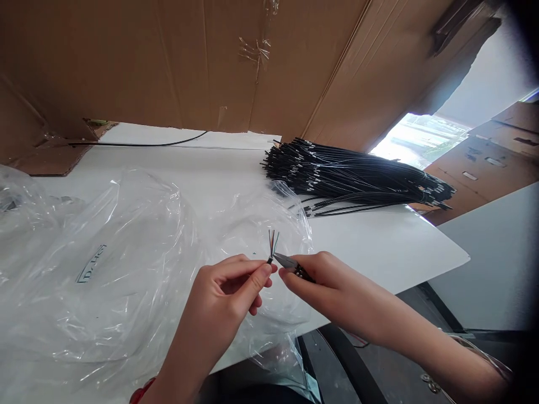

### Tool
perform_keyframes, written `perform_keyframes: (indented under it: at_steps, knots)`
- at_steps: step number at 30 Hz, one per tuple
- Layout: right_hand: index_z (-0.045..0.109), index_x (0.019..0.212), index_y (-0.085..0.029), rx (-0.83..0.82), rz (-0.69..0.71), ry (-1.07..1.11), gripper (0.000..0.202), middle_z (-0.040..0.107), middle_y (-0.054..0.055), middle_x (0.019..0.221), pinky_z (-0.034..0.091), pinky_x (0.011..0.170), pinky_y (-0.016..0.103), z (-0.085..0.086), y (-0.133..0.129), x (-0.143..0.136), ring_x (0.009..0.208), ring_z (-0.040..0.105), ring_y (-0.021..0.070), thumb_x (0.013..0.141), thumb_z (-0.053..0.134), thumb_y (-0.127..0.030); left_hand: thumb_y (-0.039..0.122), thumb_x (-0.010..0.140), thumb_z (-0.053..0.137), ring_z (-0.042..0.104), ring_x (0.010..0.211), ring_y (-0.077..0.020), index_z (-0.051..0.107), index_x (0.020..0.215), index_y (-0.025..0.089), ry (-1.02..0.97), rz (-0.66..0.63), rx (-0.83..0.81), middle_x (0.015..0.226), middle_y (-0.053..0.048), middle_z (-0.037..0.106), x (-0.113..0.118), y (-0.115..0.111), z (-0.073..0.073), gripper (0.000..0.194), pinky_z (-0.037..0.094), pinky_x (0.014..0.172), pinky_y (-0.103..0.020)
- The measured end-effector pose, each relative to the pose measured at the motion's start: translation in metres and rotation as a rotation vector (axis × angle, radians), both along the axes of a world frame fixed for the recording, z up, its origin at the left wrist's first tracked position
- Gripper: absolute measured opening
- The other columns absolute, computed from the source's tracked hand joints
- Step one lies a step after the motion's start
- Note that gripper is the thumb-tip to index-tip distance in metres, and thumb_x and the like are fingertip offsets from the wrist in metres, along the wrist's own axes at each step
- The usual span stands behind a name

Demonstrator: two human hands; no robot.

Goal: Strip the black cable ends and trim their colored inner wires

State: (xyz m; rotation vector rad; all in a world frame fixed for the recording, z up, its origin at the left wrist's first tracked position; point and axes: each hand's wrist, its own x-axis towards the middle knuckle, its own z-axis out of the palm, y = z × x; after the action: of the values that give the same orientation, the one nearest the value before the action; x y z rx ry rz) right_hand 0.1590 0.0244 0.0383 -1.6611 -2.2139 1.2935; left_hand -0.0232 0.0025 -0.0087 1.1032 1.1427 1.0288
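Observation:
Pinched between the thumb and fingers of my left hand (pixel 236 286) is the end of a black cable (pixel 270 261). Several thin coloured wires (pixel 273 242) fan upward out of its jacket, some reddish, some dark or greenish. My right hand (pixel 320 275) is closed around small pliers (pixel 290 262); most of the handle is hidden in the palm. The pliers' tip lies right at the base of the wires; whether the jaws are open or closed on a wire I cannot tell. Both hands are above the table's front part, over clear plastic.
A large bundle of black cables (pixel 349 174) lies at the back right of the white table (pixel 370 247). Clear plastic bags (pixel 126 269) spread over the left and middle. Cardboard (pixel 189 67) walls off the back, with a single black cable (pixel 143 145) before it.

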Motion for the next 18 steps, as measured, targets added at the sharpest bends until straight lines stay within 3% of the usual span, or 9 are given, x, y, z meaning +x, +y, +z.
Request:
perform_keyframes:
  at_steps: [10, 16, 18]
  knots:
    - [0.039, 0.067, -0.019, 0.079, 0.009, 0.013, 0.034, 0.036, -0.006, 0.061, 0.022, 0.046, 0.024, -0.0023, 0.0017, 0.0020, 0.058, 0.028, 0.0088, 0.099, 0.045, -0.029, 0.037, 0.093, 0.066, 0.051, 0.056, -0.0090, 0.079, 0.080, 0.027, -0.041, 0.011, 0.015, 0.072, 0.002, 0.062, -0.0003, -0.0003, -0.0057, 0.021, 0.046, 0.056, -0.022]
    - [0.036, 0.070, -0.021, 0.109, -0.278, 0.370, 0.039, 0.026, -0.007, 0.062, 0.020, 0.048, 0.026, -0.0040, 0.0030, 0.0080, 0.055, 0.023, 0.0094, 0.098, 0.052, -0.043, 0.028, 0.085, 0.074, 0.053, 0.062, -0.0104, 0.081, 0.082, 0.028, -0.109, 0.066, -0.004, 0.076, 0.002, 0.064, -0.0027, -0.0033, -0.0036, 0.007, 0.047, 0.062, -0.023]
    - [0.042, 0.073, -0.022, 0.064, -0.300, 0.460, 0.037, 0.025, -0.008, 0.059, 0.018, 0.047, 0.026, -0.0055, 0.0040, 0.0074, 0.052, 0.022, 0.0088, 0.094, 0.058, -0.047, 0.027, 0.084, 0.075, 0.053, 0.063, -0.0108, 0.080, 0.080, 0.028, -0.070, 0.063, 0.028, 0.071, 0.002, 0.062, -0.0040, -0.0046, -0.0028, 0.007, 0.046, 0.061, -0.021]
